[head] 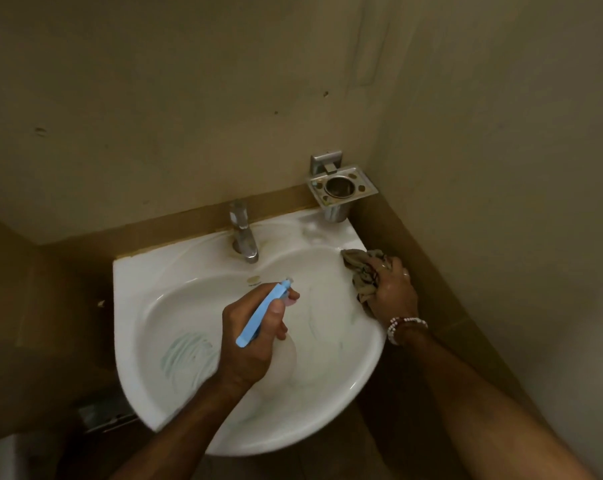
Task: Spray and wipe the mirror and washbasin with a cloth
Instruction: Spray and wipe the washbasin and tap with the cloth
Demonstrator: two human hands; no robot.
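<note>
A white corner washbasin fills the middle of the view, with bluish-green smears of cleaner in its bowl at the lower left. My left hand hovers over the bowl, shut on a spray bottle with a light blue trigger head; the nozzle points toward the back of the bowl. My right hand presses a crumpled brownish cloth against the basin's right rim. No mirror is in view.
A chrome tap stands at the back of the basin. A metal holder with a cup is fixed to the wall at the back right corner. Beige walls close in behind and to the right.
</note>
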